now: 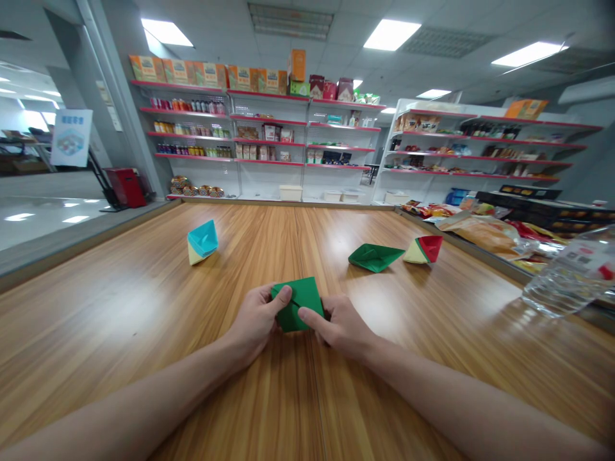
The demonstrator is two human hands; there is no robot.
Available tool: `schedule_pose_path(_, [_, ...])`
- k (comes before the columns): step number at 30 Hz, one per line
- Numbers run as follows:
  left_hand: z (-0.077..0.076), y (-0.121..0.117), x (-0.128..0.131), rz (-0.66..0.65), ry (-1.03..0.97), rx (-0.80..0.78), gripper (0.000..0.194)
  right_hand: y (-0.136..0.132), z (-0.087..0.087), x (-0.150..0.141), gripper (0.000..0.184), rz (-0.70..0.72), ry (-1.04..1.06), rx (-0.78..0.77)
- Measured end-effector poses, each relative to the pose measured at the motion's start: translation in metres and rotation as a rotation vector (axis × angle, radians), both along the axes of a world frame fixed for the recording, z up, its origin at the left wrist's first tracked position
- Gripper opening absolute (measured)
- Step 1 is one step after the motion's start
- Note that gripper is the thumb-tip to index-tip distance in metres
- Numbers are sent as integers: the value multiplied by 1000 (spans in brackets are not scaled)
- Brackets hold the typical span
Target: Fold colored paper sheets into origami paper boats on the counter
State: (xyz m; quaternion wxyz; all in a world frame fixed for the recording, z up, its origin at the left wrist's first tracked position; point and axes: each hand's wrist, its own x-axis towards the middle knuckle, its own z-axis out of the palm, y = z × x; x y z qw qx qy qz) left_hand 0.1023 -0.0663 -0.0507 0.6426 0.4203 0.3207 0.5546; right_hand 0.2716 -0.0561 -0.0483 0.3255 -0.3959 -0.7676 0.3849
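Note:
A folded piece of green paper (300, 301) lies on the wooden table (144, 307) in front of me. My left hand (257, 320) pinches its left side, thumb on top of the paper. My right hand (339, 323) grips its right side, with the index finger pressed onto the fold. Both hands are closed on the paper.
A blue and cream paper boat (202, 242) sits at the far left. A green paper boat (375, 257) and a red and cream one (423, 249) sit at the far right. Snack packets (485, 232) and a clear plastic bottle (569, 275) line the right edge. Store shelves (269, 137) stand behind.

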Motion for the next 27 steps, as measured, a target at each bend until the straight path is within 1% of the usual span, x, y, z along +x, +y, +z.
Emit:
schedule_pose_path(2, [1,0,-2,-25,-12,-37,28,-1,1,-1,47,27,4,-13])
schedule_pose_path(7, [7,1,-7,-67,-25,-160,28,-2,7,-2,53,164,80,-242])
schedule_pose_path(9, [10,0,-8,-104,-58,-196,28,-2,11,-1,54,224,107,-266])
schedule_pose_path(11, [11,-1,-7,-141,-86,-212,28,-1,13,0,56,257,119,-253])
schedule_pose_path(13, [9,-1,-6,-124,-68,-196,28,1,11,0,55,240,115,-235])
schedule_pose_path(17, [0,1,-3,58,34,-86,29,5,3,-1,52,82,58,-181])
schedule_pose_path(18, [-1,2,-4,77,42,-75,29,5,2,-1,52,66,50,-174])
schedule_pose_path(20, [-1,3,-6,43,41,-94,30,4,3,-1,51,114,60,-191])
schedule_pose_path(23, [4,3,-11,-85,10,-166,31,1,10,0,52,262,94,-245])
schedule_pose_path(24, [6,3,-12,-121,-3,-180,30,0,11,1,52,292,103,-252])
schedule_pose_path(26, [7,3,-13,-143,-18,-188,30,-1,13,0,52,300,112,-249])
schedule_pose_path(27, [6,3,-13,-124,-14,-180,30,-2,12,-1,52,281,110,-245])
